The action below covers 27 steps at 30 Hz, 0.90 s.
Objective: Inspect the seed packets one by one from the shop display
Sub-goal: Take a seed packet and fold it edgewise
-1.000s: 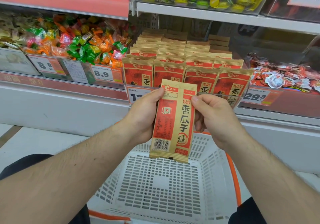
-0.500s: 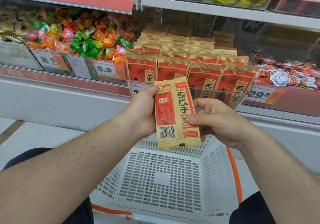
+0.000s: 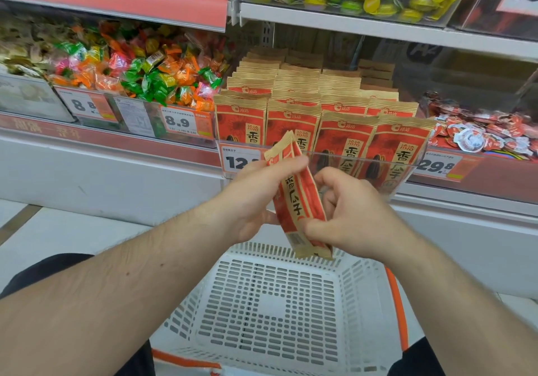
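Observation:
A red and tan seed packet (image 3: 300, 198) is held between both hands in front of the shelf, turned nearly edge-on and tilted. My left hand (image 3: 256, 198) pinches its upper part with thumb and fingers. My right hand (image 3: 349, 215) pinches its lower edge near the barcode. Behind it, rows of the same seed packets (image 3: 343, 131) stand upright in a clear display bin (image 3: 378, 166) on the shelf.
A white plastic basket (image 3: 276, 311) with an orange handle sits below the hands. Wrapped candies (image 3: 139, 64) fill the bin to the left, small red-and-white sweets (image 3: 483, 131) the bin to the right. Price tags line the shelf edge.
The packet has been turned from facing me flat to nearly edge-on. My right hand slid from its top edge down to its bottom; the left hand kept its grip.

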### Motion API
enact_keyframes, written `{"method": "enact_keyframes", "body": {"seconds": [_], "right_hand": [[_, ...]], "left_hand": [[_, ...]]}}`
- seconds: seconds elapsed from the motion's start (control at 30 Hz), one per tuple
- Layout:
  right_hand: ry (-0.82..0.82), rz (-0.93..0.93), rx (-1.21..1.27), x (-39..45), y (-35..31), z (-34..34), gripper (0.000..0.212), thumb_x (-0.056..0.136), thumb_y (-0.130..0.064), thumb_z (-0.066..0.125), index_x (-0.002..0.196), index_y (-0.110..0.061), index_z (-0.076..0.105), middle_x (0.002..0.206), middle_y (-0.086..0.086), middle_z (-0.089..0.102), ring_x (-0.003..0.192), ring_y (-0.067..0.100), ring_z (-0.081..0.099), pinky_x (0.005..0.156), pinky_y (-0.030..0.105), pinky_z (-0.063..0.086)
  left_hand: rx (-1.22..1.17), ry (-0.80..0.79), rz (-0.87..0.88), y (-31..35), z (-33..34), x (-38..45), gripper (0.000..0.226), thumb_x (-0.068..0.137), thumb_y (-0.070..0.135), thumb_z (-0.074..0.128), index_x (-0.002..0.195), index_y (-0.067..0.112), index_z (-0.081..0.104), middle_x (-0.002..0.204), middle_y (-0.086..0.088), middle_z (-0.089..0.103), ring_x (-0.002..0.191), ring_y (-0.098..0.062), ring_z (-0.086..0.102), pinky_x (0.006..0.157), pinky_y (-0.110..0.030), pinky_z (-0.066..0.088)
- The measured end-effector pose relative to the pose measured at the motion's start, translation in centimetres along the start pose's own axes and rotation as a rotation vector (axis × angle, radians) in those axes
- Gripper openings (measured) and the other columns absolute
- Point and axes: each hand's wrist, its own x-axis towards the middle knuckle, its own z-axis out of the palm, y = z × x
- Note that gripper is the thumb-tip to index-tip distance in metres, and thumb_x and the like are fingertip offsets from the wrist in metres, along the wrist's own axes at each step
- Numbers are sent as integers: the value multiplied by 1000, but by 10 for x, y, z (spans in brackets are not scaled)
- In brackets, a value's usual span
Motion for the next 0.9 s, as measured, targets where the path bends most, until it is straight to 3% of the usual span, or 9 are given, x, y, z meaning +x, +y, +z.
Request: {"method": "enact_keyframes", "body": {"seconds": [0.07, 0.13, 0.2, 0.27, 0.33, 0.47, 0.53, 0.77, 0.9], "right_hand": [[-93, -23, 28, -1, 1, -2, 30, 73, -32, 80, 93, -28, 57, 55, -5, 61, 48, 9, 56, 52, 32, 49], [-109, -28, 166, 1, 3, -5, 17, 84, -31, 73, 89, -20, 62, 61, 3, 65, 51, 13, 59, 51, 33, 49], [-27, -38, 272, 2, 5, -7, 17, 91, -32, 64, 79, -20, 63, 66, 8, 67, 50, 15, 60, 51, 28, 46], [58, -53, 265, 3, 7, -6, 24, 93, -34, 57, 73, -22, 61, 65, 3, 65, 50, 16, 60, 52, 28, 45], [94, -65, 250, 3, 5, -2, 27, 98, -24, 53, 72, -17, 58, 60, -2, 62, 49, 15, 59, 53, 29, 45], [45, -49, 419, 4, 1, 1, 26, 101, -10, 47, 79, 0, 57, 58, 5, 59, 45, 18, 52, 49, 28, 42], [14, -24, 529, 3, -1, 0, 25, 101, -6, 45, 79, 3, 54, 56, 7, 57, 42, 18, 49, 47, 29, 39], [10, -13, 555, 3, -1, 0, 27, 101, -6, 45, 76, -2, 54, 55, 6, 56, 42, 17, 47, 47, 29, 37], [-28, -33, 415, 1, 1, -5, 33, 100, -17, 51, 70, -7, 58, 57, 3, 58, 47, 16, 53, 50, 25, 41]], "left_hand": [[10, -33, 26, -2, -2, 1, 6, 90, 21, 68, 92, 17, 65, 74, 1, 70, 75, -16, 68, 81, -51, 55], [64, -91, 57, -2, -4, 1, 14, 81, 15, 72, 93, 14, 65, 78, -1, 68, 80, -19, 65, 84, -52, 52], [131, -160, 74, -2, -4, -1, 35, 70, 16, 71, 104, 12, 66, 85, -3, 66, 84, -22, 65, 85, -52, 49], [152, -235, 97, -3, -2, -3, 41, 67, 13, 68, 107, 15, 66, 89, -3, 65, 84, -22, 64, 83, -50, 48], [111, -297, 97, -5, -3, -2, 42, 66, 10, 65, 108, 14, 66, 87, -5, 65, 84, -22, 64, 81, -47, 48], [-18, -570, 69, -4, -6, 1, 31, 59, 11, 59, 88, 8, 69, 78, -16, 67, 81, -33, 65, 84, -48, 44], [-30, -629, 50, -5, -5, 1, 27, 58, 18, 60, 78, 3, 70, 79, -22, 67, 81, -35, 64, 84, -46, 46], [-13, -626, 37, -8, -3, 5, 27, 58, 19, 62, 77, 1, 68, 79, -22, 68, 82, -36, 63, 91, -53, 39], [-24, -449, -13, -6, -4, 4, 35, 57, 15, 62, 91, 4, 64, 80, -17, 65, 83, -31, 62, 83, -51, 46]]}}
